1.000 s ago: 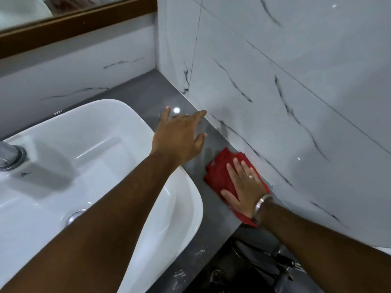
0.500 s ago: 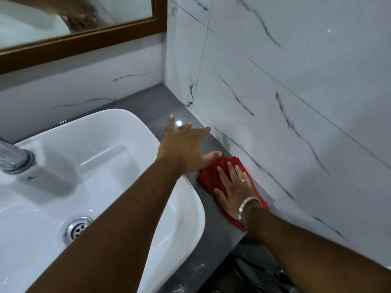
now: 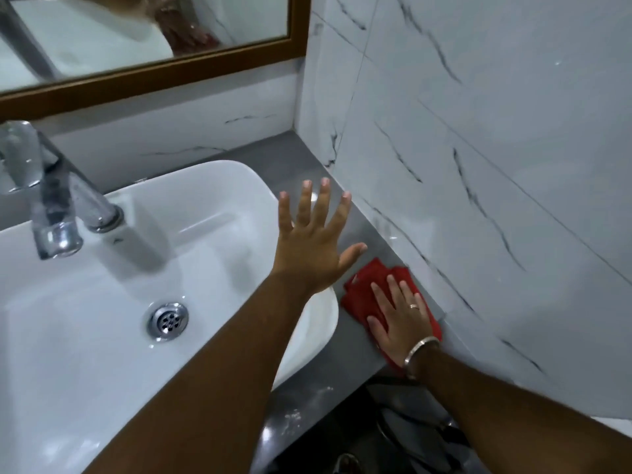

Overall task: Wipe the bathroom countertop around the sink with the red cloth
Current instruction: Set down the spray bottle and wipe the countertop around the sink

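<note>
We press our flat right hand [image 3: 400, 319] on the crumpled red cloth [image 3: 362, 292]; left hand [image 3: 316, 244] hovers open, empty. Best sweep toward twelve o'clock, hugging the wall.

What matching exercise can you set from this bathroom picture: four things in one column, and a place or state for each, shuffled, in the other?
Things:
1. red cloth
2. left hand
3. drain
4. mirror

Places or states:
A. on the back wall, in a brown frame
B. open, fingers spread, held above the sink's right rim
C. flat on the grey countertop under the right hand
D. in the bottom of the white sink

Pairs: 1-C, 2-B, 3-D, 4-A
</note>
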`<state>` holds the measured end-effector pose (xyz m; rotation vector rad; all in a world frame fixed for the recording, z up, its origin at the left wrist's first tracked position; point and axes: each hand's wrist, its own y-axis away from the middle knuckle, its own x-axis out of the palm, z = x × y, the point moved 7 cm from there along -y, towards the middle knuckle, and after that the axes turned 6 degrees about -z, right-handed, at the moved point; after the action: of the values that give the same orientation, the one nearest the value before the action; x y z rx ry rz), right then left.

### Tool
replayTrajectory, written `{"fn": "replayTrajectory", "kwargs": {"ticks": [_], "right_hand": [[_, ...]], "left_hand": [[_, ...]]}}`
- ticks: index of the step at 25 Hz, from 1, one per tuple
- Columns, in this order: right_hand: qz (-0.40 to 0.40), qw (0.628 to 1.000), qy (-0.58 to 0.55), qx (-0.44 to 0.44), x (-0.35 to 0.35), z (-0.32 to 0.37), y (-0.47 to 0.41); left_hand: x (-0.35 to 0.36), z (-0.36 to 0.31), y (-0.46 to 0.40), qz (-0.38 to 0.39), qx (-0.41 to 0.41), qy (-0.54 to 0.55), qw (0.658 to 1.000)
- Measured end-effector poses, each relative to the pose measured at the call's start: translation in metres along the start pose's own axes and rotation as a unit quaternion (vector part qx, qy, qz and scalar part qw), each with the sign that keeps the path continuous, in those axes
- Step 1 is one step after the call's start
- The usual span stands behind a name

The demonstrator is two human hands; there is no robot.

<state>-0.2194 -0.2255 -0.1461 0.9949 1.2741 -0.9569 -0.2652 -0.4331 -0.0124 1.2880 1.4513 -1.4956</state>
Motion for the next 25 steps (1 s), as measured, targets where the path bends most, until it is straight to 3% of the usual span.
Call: {"fn": "replayTrajectory", "kwargs": {"ticks": [3,7,10,13,15,19,22,25], "right_hand": [[-0.036,0.997,-0.030,0.067,0.004,0.045,0.026],[0.010,0.993,-0.032,-0.118,0.019,0.139,0.081],[0.021,0.975,-0.034,-0.217,0.006,0.126,0.079],[-0.026,0.992,-0.024,-0.118,-0.006,0.049,0.041],[-0.042,0.998,-0.039,-0.019,-0.007,0.008,0.029],[-0.042,0.995,-0.074,0.050,0.002,0.058,0.060],[-0.012,0.993,-0.079,-0.087,0.013,0.181,0.121],[0.049,0.956,-0.087,-0.278,0.025,0.268,0.170]], "left_hand": [[-0.009,-0.013,0.065,0.026,-0.032,-0.001,0.999],[-0.037,0.000,0.174,0.101,-0.140,-0.002,0.985],[-0.069,0.062,0.253,0.119,-0.239,-0.029,0.963],[-0.108,0.143,0.329,0.117,-0.312,-0.052,0.941],[-0.125,0.165,0.352,0.117,-0.301,-0.057,0.945],[-0.126,0.165,0.358,0.094,-0.284,-0.054,0.953],[-0.127,0.170,0.365,0.080,-0.291,-0.045,0.952],[-0.127,0.171,0.366,0.070,-0.293,-0.027,0.953]]}}
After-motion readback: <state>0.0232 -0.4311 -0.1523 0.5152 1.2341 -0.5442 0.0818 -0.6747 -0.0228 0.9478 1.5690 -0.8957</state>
